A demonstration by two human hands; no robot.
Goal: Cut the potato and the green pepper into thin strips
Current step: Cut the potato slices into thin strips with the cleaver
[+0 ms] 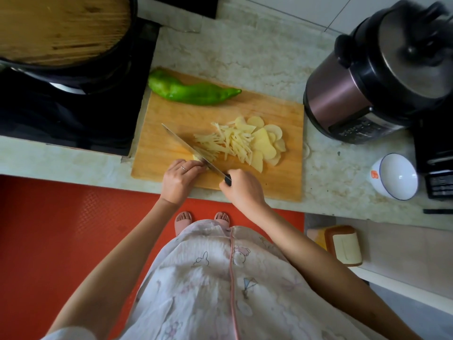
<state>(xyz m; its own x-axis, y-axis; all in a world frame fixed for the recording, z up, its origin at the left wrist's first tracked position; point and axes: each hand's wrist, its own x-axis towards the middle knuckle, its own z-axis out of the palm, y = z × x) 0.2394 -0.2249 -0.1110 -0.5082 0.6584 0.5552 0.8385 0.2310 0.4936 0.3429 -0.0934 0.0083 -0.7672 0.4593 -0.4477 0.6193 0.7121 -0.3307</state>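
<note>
A wooden cutting board (pixel 169 133) lies on the counter. A whole green pepper (pixel 188 90) rests at its far left edge. Thin potato strips (pixel 225 143) are heaped mid-board, with round potato slices (pixel 264 146) fanned to their right. My left hand (pixel 180 177) has curled fingers pressing down on a small stack of potato slices (pixel 196 157), mostly hidden under it. My right hand (pixel 241 188) grips the black handle of a knife (pixel 186 146), whose blade slants across the board right against my left fingers.
A black stove with a wok under a wooden lid (pixel 61 28) stands at the left. A pressure cooker (pixel 382 79) stands at the right, a white bowl (pixel 394 176) in front of it. One stray potato slice (pixel 306 149) lies off the board.
</note>
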